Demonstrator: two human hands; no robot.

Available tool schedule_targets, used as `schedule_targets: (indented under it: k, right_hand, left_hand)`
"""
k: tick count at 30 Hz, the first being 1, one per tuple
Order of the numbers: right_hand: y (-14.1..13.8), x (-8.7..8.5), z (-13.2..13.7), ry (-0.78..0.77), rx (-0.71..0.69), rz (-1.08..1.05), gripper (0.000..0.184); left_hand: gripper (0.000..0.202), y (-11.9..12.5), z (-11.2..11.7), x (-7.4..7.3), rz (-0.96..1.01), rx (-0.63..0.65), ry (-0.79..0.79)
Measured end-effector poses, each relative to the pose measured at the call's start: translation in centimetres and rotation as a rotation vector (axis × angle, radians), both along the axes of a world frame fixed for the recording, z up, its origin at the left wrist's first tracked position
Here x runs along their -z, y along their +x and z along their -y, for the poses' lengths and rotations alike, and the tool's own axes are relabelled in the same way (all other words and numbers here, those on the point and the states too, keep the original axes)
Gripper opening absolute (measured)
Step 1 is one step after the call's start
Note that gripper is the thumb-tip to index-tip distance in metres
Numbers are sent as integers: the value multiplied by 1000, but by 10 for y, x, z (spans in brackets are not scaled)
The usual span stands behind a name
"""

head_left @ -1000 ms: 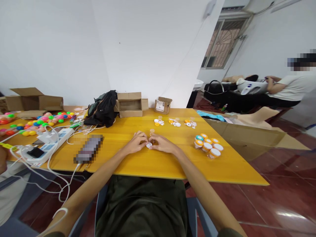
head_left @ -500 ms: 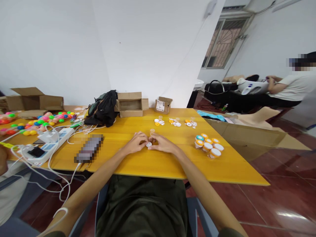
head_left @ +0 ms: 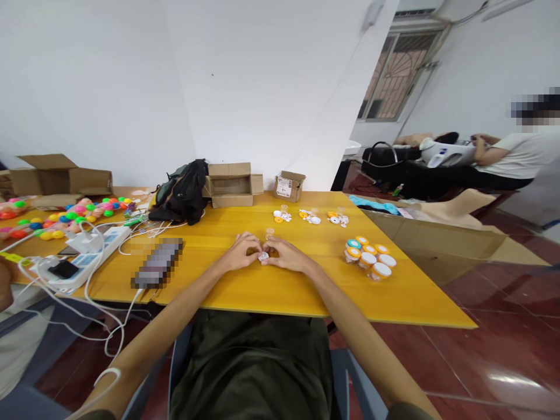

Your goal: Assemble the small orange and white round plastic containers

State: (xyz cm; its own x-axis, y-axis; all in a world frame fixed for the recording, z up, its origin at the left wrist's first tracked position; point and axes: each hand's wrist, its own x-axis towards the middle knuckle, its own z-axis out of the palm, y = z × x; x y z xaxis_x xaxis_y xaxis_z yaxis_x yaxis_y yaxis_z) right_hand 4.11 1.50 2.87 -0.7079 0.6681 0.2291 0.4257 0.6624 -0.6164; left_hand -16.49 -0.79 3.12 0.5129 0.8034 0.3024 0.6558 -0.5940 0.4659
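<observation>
Yellow tabletop [head_left: 271, 286] fills the middle of the view under a bare white wall. Far out at nine o'clock from the hands lie bright plastic balls [head_left: 65, 219], the heap cut off by the left edge. A white power strip [head_left: 94, 248] with tangled cables lies at five o'clock of them. A blurred-out flat object [head_left: 157, 263] lies closer, also at nine o'clock of the hands; what it is cannot be made out. A black bag [head_left: 184, 192] slumps at eleven o'clock. The left hand [head_left: 240, 252] and right hand [head_left: 286, 255] meet at the table's centre, fingers curled in and fingertips pinching a small white piece [head_left: 263, 256] between them. The fingers hide most of it, so its shape is unclear. A tiny clear cup [head_left: 269, 232] stands just at twelve o'clock of it. Loose white and orange caps [head_left: 310, 217] sit at one o'clock, too small to tell apart. Capped jars [head_left: 370, 256] cluster at three o'clock. Another person [head_left: 520, 154] sits far off at two o'clock.
</observation>
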Motion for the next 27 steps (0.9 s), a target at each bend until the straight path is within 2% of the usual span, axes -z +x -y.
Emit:
schedule_targets:
  k: [8, 27]
  right_hand:
    - [-1, -2, 1, -42, -52, -23, 12]
    - [0, 3, -4, -88, -60, -34, 13]
  left_hand:
    - [14, -2, -3, 4, 2, -9, 12]
    - [17, -2, 5, -6, -46, 21, 70]
